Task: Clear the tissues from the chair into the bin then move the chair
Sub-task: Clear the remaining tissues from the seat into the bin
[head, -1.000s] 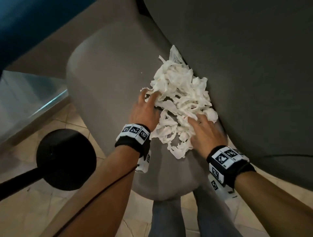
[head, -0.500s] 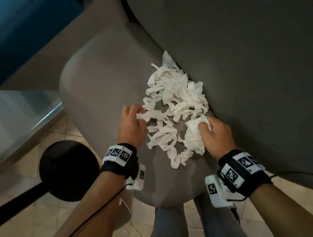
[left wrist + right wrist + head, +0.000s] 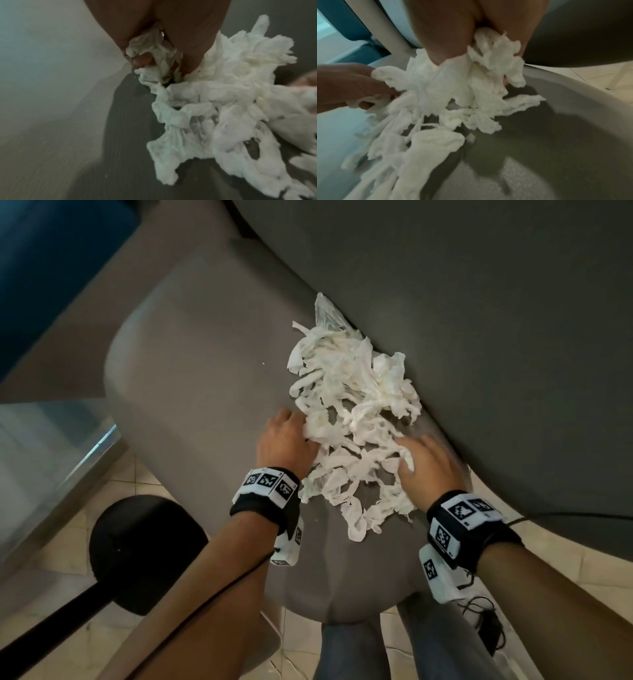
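A heap of torn white tissues (image 3: 349, 419) lies on the grey chair seat (image 3: 205, 371), against the dark backrest (image 3: 479, 337). My left hand (image 3: 298, 429) is at the heap's left edge. In the left wrist view its curled fingers (image 3: 142, 62) grip a wad of the tissues (image 3: 214, 108). My right hand (image 3: 406, 455) lies on the heap's right side, blurred. The right wrist view shows a bunch of tissues (image 3: 445, 94) clutched between its thumb and fingers (image 3: 440, 40), with the left hand (image 3: 359, 88) opposite.
A black round object (image 3: 147, 553) on a black bar stands on the tiled floor (image 3: 85, 594) left of the chair. A glass surface (image 3: 41, 457) and a blue panel (image 3: 51, 268) lie further left. My legs (image 3: 352, 652) stand at the seat's front edge.
Both hands raked the tissues toward the seat's front. Since half a second ago the right hand has reached forward onto the heap again, and the left hand has closed on its left edge.
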Demonstrator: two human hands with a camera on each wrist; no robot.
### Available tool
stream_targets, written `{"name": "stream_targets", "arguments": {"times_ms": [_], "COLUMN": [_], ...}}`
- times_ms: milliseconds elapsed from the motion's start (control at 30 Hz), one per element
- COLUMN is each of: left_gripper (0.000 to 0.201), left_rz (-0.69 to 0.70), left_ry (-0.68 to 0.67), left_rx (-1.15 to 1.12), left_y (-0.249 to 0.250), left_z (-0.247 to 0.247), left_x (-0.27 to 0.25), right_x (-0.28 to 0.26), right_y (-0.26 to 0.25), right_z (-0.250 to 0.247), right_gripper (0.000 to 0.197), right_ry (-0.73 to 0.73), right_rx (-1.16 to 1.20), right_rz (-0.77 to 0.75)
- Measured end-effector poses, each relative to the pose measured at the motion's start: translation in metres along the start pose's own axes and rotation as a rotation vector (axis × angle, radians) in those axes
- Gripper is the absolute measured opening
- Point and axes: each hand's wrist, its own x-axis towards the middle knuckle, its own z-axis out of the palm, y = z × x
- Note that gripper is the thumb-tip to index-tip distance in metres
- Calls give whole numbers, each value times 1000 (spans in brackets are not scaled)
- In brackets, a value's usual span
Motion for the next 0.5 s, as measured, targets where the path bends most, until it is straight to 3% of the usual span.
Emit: {"name": "stream_targets", "arguments": {"times_ms": [100, 200, 367, 500], "left_gripper": [12, 4, 44, 68], "left_rz": [-63, -115, -61, 136], "left_ry": [40, 109, 182, 56], "left_rx": [-118, -255, -388, -176], "left_y": [-7, -12, -10, -4], "left_z": [-4, -15, -38, -44], "left_x": [0, -1, -7, -7], "right_x": [-1, -6, -10, -3], "right_y": [3, 0, -14, -18], "right_z": [3, -1, -16, -13], "right_gripper": [13, 21, 16, 33], "right_ry": [43, 125, 156, 91], "right_rx": [89, 165, 309, 259], "right_rz": [29, 40, 61, -68]}}
